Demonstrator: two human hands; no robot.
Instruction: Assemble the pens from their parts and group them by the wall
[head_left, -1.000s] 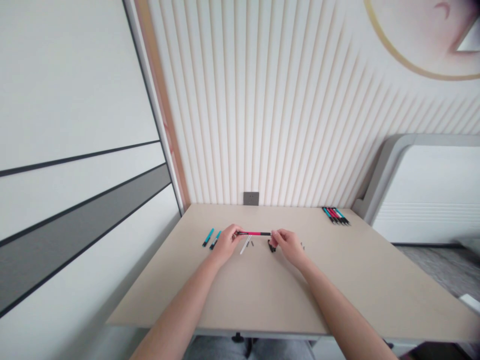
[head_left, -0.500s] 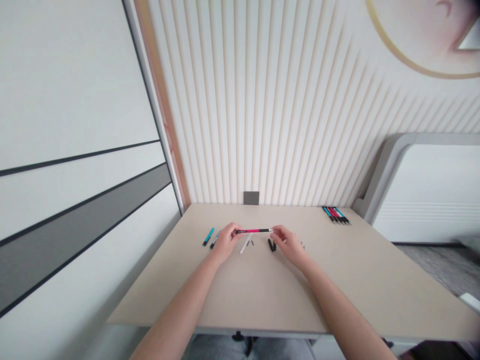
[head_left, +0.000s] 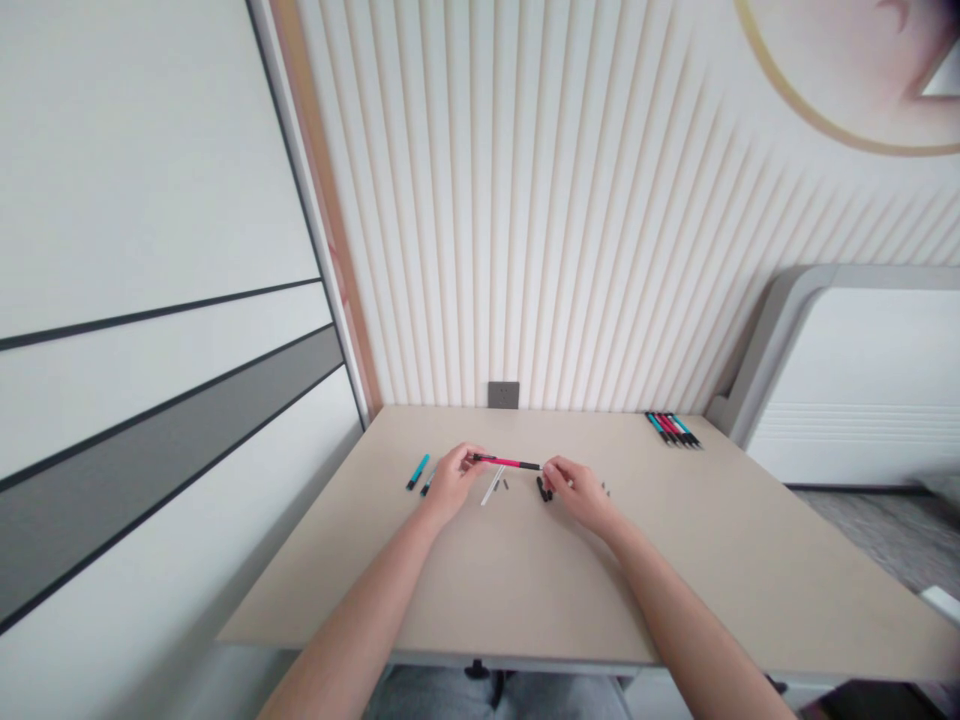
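My left hand (head_left: 456,475) is closed around the clip end of a pink and black pen (head_left: 506,462), held level above the table. At the pen's other end, my right hand (head_left: 566,478) pinches the tip, which its fingers mostly cover. Just below the right hand lie several short black pen parts (head_left: 544,490). Thin white refills (head_left: 492,486) and small grey springs or tips (head_left: 505,485) rest under the pen. Beside the left hand are two blue pen barrels (head_left: 418,472), one partly hidden by the hand. Small grey bits (head_left: 606,490) peek out right of my right hand.
Several assembled pens (head_left: 673,430) in blue, pink and white lie in a row at the table's back right. The beige table (head_left: 525,590) meets a ribbed wall with a dark socket (head_left: 503,395). A white cabinet (head_left: 172,480) stands on the left.
The pen's tip end has dipped slightly, and my right fingers have closed over the silver tip that showed half a second ago. My left hand keeps its hold.
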